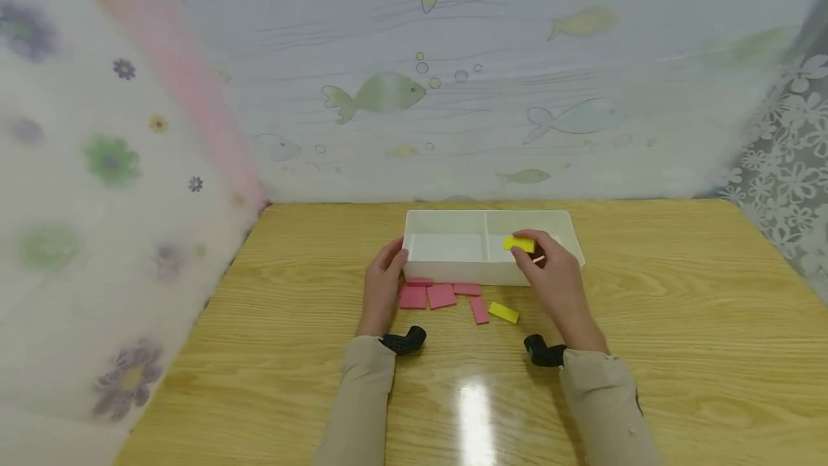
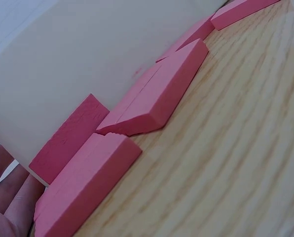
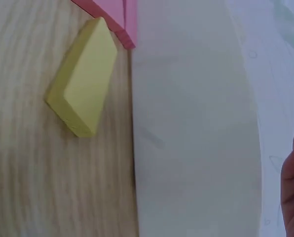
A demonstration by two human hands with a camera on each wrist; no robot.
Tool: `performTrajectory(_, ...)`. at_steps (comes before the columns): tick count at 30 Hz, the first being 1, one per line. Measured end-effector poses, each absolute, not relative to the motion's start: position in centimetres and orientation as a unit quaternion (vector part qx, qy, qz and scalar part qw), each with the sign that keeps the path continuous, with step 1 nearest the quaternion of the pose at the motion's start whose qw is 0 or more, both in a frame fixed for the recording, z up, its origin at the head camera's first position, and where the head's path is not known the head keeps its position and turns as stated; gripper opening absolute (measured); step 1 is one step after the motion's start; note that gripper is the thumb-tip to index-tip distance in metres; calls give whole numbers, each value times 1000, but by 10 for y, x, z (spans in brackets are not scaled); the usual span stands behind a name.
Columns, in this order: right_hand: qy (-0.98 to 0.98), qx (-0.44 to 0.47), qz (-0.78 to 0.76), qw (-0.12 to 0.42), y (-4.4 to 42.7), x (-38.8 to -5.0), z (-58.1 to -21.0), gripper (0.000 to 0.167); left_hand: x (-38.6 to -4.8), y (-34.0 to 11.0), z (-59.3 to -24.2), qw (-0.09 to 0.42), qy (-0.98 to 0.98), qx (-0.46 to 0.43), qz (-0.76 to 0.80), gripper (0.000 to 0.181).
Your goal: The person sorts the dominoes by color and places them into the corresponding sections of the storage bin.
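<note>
**White divided box (image 1: 446,273), held yellow block (image 1: 515,244) over its right half**

The fish-printed backdrop (image 1: 362,27) fills the top of the head view, and the wood-grain bench (image 1: 291,394) takes up the lower part. The box, with two compartments, sits right of centre on the bench.

The left hand (image 1: 383,286) touches the box's left end; whether its grip curls round the corner I cannot tell. The right hand (image 1: 559,282), right of centre, has a narrow grip, pinching the held yellow block between thumb and fingers.

Five pink blocks (image 1: 442,296) lie below the box's front wall in the head view, some against it, the two broadest at the left. A loose yellow block (image 1: 503,313) rests on the bench at their right end, apart from the wall.

As a judgement, the held yellow block could slip or twist, since only the fingertips appear to hold it, or catch the divider if it drifts left. Too firm a press from the left hand might skid the box, and a shift toward the bottom of the frame would shove the pink blocks.

No brand, label or writing can be read in any view.
</note>
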State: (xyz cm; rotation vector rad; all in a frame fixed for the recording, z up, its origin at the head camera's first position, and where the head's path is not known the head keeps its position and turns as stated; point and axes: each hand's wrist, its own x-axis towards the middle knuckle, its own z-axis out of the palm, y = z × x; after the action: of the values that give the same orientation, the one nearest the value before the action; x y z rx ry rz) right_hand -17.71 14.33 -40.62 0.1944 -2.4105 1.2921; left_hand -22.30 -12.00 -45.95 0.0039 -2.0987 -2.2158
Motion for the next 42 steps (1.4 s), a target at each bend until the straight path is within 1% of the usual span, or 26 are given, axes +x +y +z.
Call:
performTrajectory(3,-865,71,458,194,145,-182,-404,28,-224,-120,-459,49,-690,3,-722,36)
performTrajectory(9,-876,55,448,172,146,-190,-402,29,-223,-120,-459,49,-699,-3,-714,40)
performTrajectory(19,-868,35,474,143,149,-194,-411,23,-221,-118,-460,45,-699,3,-713,35)
performTrajectory(26,-866,25,472,166,146,-196,-412,24,-221,-119,-458,48,-699,-4,-714,38)
performTrajectory(30,-872,27,457,175,144,-197,-413,21,-221,-120,-458,45,-691,-7,-721,42)
performTrajectory(34,-885,35,430,176,143,-198,-413,19,-221,-121,-458,43,-692,-5,-721,46)
performTrajectory(38,-901,41,395,172,141,-198,-412,21,-222,-120,-459,43,-695,-6,-717,45)
performTrajectory(42,-906,40,383,176,140,-198,-412,20,-222,-119,-459,40,-689,-7,-723,44)
